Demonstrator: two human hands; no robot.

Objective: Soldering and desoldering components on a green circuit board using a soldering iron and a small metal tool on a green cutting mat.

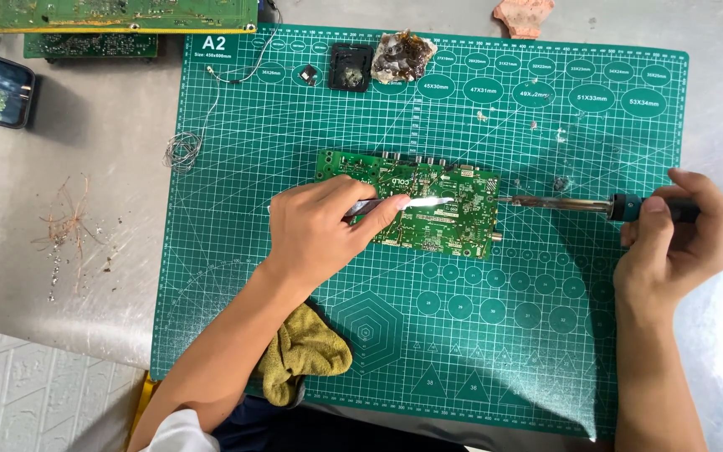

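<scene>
On the mat (546, 351) lay the board (428, 209), mid-surface. The left hand (320, 230) pinched tweezers (412, 202) over it; the right hand (671, 234) gripped the iron (562, 203), whose hot tip at the board's right edge risked scorching nearby parts.

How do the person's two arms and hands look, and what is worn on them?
Both hands are bare: no gloves, rings or watch show on the left hand or the right hand. Both forearms are uncovered. A white sleeve edge shows at the left upper arm near the picture's bottom; the right arm leaves the picture with no sleeve seen.
</scene>
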